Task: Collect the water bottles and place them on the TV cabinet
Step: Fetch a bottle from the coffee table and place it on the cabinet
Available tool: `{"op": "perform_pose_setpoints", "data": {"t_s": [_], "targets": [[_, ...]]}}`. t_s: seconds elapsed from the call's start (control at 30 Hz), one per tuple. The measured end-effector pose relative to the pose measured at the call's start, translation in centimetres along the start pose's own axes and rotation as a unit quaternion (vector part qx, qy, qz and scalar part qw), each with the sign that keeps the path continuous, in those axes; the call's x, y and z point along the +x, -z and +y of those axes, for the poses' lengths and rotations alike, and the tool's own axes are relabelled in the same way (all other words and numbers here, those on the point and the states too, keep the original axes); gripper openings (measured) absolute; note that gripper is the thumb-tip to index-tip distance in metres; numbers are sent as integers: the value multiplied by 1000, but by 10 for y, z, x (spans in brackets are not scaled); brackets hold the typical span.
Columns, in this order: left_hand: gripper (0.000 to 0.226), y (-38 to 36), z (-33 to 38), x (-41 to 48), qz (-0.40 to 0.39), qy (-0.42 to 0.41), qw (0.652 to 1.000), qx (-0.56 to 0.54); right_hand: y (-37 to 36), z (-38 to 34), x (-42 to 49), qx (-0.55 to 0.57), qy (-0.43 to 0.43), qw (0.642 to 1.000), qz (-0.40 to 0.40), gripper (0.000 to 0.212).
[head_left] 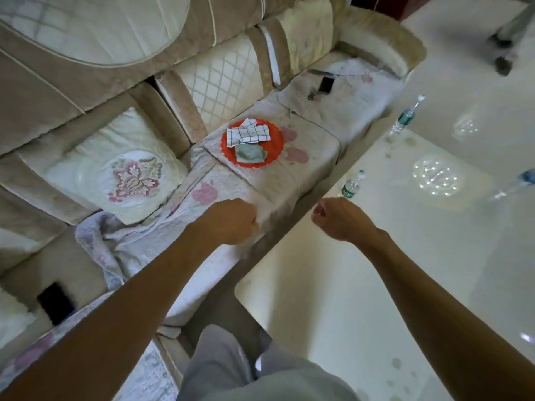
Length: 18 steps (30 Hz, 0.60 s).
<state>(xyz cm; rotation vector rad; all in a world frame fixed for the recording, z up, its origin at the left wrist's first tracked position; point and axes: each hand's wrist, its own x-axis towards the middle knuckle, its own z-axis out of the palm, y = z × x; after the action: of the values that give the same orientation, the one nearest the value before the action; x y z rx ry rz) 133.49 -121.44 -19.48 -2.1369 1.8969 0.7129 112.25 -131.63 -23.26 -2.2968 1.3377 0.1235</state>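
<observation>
Plastic water bottles [351,185]: all uncollected on white table [376,256]; left hand [234,221], right hand [338,218] curled, empty; collecting not begun.

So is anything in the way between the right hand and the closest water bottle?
No, nothing visible is in the way. The right hand hangs over the edge of the white table, just short of the nearest water bottle. That bottle stands upright, and only bare tabletop shows between the two.
</observation>
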Motion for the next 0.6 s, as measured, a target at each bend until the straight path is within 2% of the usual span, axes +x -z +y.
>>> {"op": "perform_pose_setpoints", "data": {"t_s": [0.37,0.6], "targets": [[30,41,48,118,-50,-139,985,88,24,75,21,33,-164,985,40,28],[29,49,51,233,-83,-196,969,129,4,105,85,78,-259,961,50,25]]}}
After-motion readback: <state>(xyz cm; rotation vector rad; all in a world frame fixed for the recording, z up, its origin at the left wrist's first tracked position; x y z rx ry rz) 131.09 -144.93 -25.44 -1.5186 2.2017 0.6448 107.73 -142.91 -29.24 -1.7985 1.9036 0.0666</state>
